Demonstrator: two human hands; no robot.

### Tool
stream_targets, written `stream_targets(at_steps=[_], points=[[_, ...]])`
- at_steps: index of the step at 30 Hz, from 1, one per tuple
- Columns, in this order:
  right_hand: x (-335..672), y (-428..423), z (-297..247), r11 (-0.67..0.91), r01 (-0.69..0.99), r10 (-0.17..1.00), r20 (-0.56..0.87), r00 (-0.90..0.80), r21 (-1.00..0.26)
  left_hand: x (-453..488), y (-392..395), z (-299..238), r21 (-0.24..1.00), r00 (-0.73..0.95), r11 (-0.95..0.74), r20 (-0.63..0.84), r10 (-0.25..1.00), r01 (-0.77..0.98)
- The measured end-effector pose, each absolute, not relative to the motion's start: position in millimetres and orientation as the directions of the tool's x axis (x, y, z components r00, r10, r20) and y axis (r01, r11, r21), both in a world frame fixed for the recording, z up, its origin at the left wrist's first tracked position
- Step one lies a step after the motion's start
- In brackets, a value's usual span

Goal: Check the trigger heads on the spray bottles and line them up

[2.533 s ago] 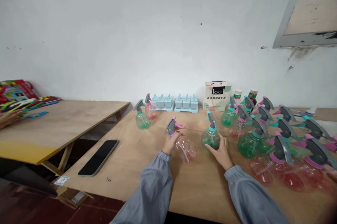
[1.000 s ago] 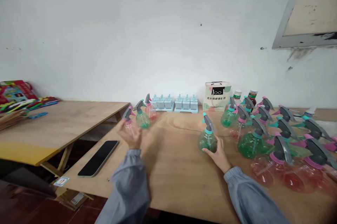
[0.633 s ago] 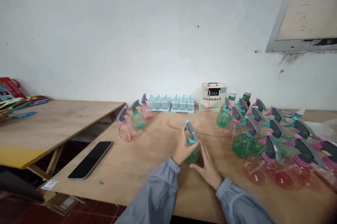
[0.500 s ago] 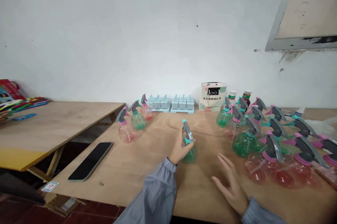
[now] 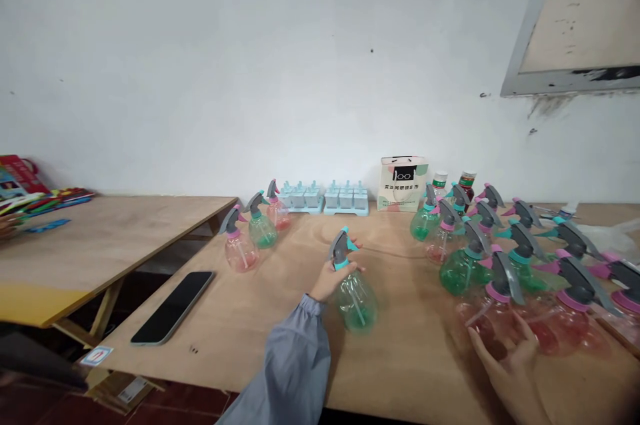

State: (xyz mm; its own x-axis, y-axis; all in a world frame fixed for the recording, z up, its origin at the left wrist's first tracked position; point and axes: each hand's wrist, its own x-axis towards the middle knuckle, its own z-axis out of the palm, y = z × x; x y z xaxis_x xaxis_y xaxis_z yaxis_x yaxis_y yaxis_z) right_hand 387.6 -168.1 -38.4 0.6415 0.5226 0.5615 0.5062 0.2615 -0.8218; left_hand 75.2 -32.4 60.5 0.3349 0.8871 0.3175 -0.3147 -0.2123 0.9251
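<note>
My left hand (image 5: 333, 278) is wrapped round the neck of a green spray bottle (image 5: 358, 305), which leans slightly over the middle of the table. Its grey head and turquoise trigger point right. At the lower right, my right hand (image 5: 513, 352) has thumb and fingers round the body of a pink spray bottle (image 5: 483, 318) with a grey and pink head. Beside that one stands another pink spray bottle (image 5: 570, 322); behind it is a green spray bottle (image 5: 460, 273). Several more pink and green ones crowd the right side, partly hiding each other.
Near the left edge of the table are a pink spray bottle (image 5: 240, 253), two others behind it, and a black phone (image 5: 173, 308). Pale blue ice-pop moulds (image 5: 346, 200) and a paper bag (image 5: 401, 185) stand along the wall. A second table (image 5: 125, 238) lies left, across a gap.
The green bottle has turned in my left hand, its trigger now facing right and its body nearer. My right hand has moved right onto the pink bottle, which has shifted slightly left.
</note>
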Motion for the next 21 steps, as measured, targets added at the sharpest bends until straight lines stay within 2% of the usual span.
stream_targets(at_steps=[3, 7, 11, 16, 21], points=[[362.3, -156.9, -42.6, 0.27, 0.488, 0.575, 0.546, 0.61, -0.83, 73.2, -34.4, 60.7, 0.915, 0.405, -0.111, 0.278, 0.871, -0.389], [336.0, -127.1, -43.5, 0.308, 0.621, 0.607, 0.651, 0.455, -0.721, 73.9, -34.4, 59.7, 0.889, 0.407, -0.061, 0.267, 0.874, -0.453], [321.2, -78.1, -34.0, 0.31, 0.72, 0.646, 0.694, 0.319, -0.62, 74.4, -30.8, 59.5, 0.855, 0.446, -0.035, 0.304, 0.842, -0.517], [309.6, -26.4, -26.2, 0.229, 0.766, 0.635, 0.689, 0.35, -0.6, 79.2, -22.2, 56.9, 0.839, 0.488, 0.025, 0.292, 0.822, -0.544], [308.8, -16.6, -33.5, 0.193, 0.765, 0.639, 0.671, 0.377, -0.614, 83.9, -17.0, 58.8, 0.841, 0.433, -0.008, 0.286, 0.855, -0.54]])
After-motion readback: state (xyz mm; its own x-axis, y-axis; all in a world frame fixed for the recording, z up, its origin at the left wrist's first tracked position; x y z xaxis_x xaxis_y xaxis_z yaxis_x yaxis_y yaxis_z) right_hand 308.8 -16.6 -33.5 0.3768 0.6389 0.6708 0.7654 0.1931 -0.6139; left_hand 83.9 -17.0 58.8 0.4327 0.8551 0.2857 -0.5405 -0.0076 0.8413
